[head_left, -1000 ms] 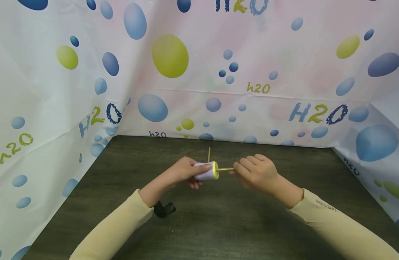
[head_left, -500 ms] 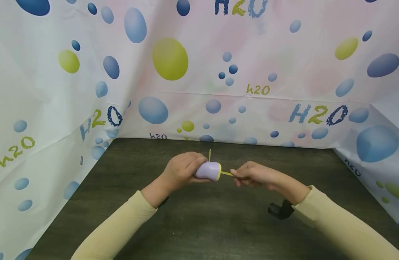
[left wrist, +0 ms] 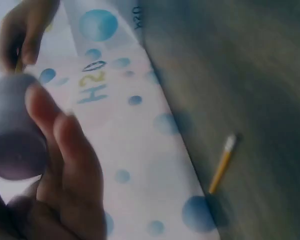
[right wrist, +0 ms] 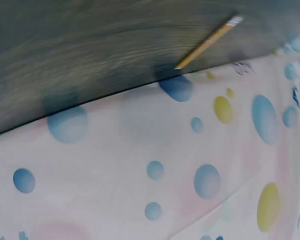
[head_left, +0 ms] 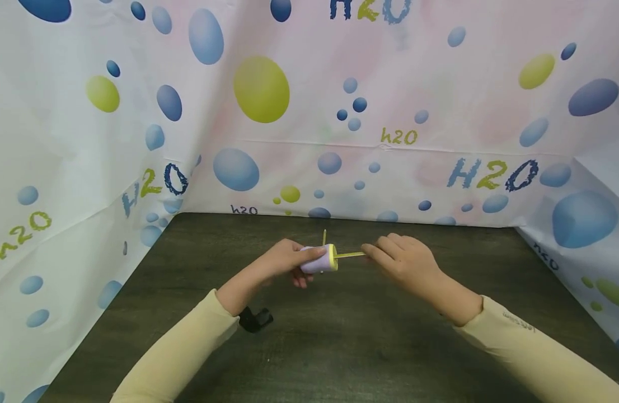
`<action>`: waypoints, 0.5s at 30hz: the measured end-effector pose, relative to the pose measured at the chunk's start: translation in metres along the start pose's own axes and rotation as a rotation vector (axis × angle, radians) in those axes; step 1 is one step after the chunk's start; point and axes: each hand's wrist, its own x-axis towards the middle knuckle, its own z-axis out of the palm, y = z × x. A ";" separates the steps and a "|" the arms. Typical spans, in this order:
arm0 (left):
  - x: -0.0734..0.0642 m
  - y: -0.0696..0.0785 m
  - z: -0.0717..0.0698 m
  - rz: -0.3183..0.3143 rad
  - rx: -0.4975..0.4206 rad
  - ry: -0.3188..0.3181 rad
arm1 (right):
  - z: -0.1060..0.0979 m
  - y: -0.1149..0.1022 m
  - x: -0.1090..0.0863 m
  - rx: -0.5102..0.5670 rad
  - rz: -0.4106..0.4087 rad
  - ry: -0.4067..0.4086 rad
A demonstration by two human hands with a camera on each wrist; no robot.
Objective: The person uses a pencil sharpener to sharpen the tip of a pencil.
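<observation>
both wrists have rolled since half a second ago: the right hand now shows its back and knuckles to the head camera, and the left hand shows its thumb along the top of a small lilac cylinder with a yellow rim. that cylinder has turned too, so more of its yellow end faces right.

a thin yellow pencil runs from that end to the right hand, whose fingers pinch it; their exact placing is hidden from above. the left hand's fingers and thumb grip the cylinder, held above the dark wood-grain tabletop. opposed rolling like this suggests the pencil is being twisted in the cylinder, with the work not yet finished, since the two remain joined.

a second yellow pencil with a pale end lies unmoved on the tabletop, beyond the hands.
</observation>
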 end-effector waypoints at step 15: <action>-0.008 -0.017 0.018 0.997 0.904 0.658 | -0.013 -0.003 0.010 1.176 1.042 -0.843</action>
